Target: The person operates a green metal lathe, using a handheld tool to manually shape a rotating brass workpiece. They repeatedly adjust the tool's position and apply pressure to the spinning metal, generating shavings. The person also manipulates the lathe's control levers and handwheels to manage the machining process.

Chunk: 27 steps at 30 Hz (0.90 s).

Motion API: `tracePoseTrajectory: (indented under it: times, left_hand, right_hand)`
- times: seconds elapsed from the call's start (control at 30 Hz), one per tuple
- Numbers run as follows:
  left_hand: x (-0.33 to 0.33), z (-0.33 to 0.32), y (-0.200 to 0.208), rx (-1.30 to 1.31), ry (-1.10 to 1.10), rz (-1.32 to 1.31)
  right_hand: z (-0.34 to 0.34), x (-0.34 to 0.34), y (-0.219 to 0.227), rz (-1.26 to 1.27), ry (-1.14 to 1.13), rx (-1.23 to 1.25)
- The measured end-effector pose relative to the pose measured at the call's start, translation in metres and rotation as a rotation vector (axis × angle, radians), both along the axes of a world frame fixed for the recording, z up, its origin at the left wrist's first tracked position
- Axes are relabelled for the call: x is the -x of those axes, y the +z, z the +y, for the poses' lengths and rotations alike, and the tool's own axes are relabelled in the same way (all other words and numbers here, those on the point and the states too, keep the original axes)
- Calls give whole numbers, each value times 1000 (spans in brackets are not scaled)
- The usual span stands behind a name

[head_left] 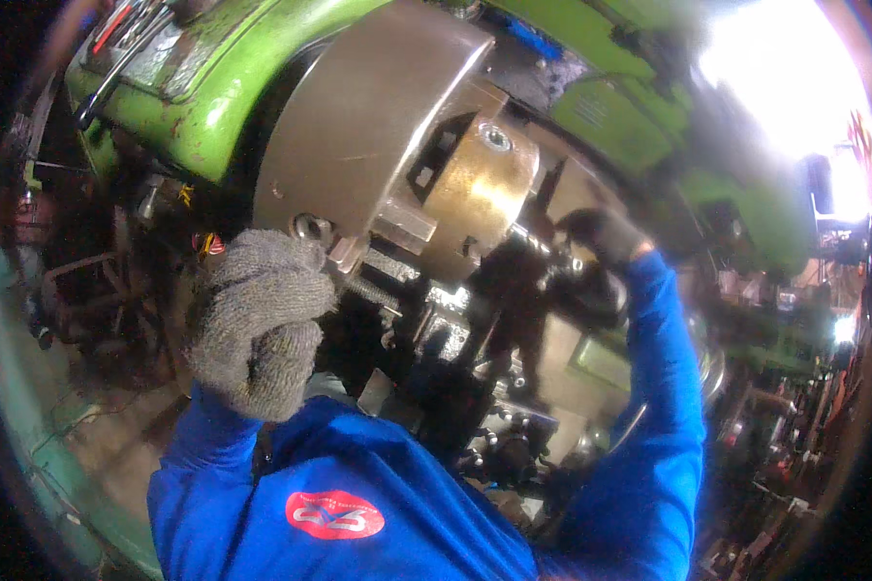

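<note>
A large grey steel lathe chuck point(358, 116) fills the upper middle of the view. Its jaws grip a brass-coloured round workpiece point(484, 194) with a bolt-like insert on its face. Just under the chuck's lower edge, beside a round socket point(312, 229) in its rim, is my left hand point(262, 320) in a grey knitted glove. Its fingers are curled closed, and what they hold, if anything, is hidden. To the right of the workpiece my right hand point(601, 234), in a dark glove, reaches beside a shiny metal rod point(533, 240). Blur and shadow hide its fingers.
The green lathe headstock point(199, 107) with a black-tipped lever point(116, 77) stands at the upper left. Below the chuck lie the dark carriage and tool-holding parts point(504, 426). A bright lamp point(775, 77) glares at the upper right.
</note>
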<state>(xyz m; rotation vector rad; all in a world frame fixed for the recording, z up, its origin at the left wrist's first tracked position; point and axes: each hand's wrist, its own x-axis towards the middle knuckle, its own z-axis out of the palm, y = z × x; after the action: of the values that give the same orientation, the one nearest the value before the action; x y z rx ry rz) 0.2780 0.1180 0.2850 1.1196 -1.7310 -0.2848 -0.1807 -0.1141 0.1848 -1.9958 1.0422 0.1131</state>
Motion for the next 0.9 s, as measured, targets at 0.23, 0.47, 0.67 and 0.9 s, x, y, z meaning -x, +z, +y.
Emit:
tracePoseTrajectory:
  times: [0.23,0.47,0.67,0.9]
  left_hand:
    - [24,15,-28,-153,-255,187]
    - [75,25,-71,-372,-431,200]
    - [166,-1,-181,-775,-461,625]
    - [256,-96,-204,-1420,-467,1421]
  right_hand:
    - [0,-16,11,213,85,143]
    - [23,-30,13,443,-380,267]
    - [76,-2,48,603,-532,689]
    - [124,71,16,587,-699,972]
